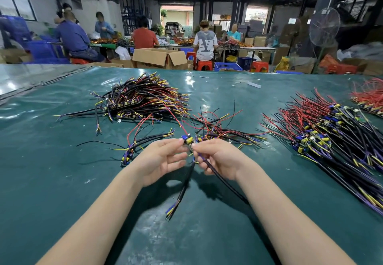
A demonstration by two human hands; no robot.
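Two hands, left (163, 159) and right (219, 157), on one wired board (187, 140); four wire heaps (145, 99)

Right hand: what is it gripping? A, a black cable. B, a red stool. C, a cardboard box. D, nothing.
A: the right hand has its fingers curled round a black cable that trails down past its wrist, while the left hand pinches the small circuit board.

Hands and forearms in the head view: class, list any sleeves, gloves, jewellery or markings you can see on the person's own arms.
The left forearm and right forearm are bare to the picture's bottom edge: no sleeve or cuff shows. The left hand and right hand wear no gloves. No watch, bracelet, ring or marking is visible on either.
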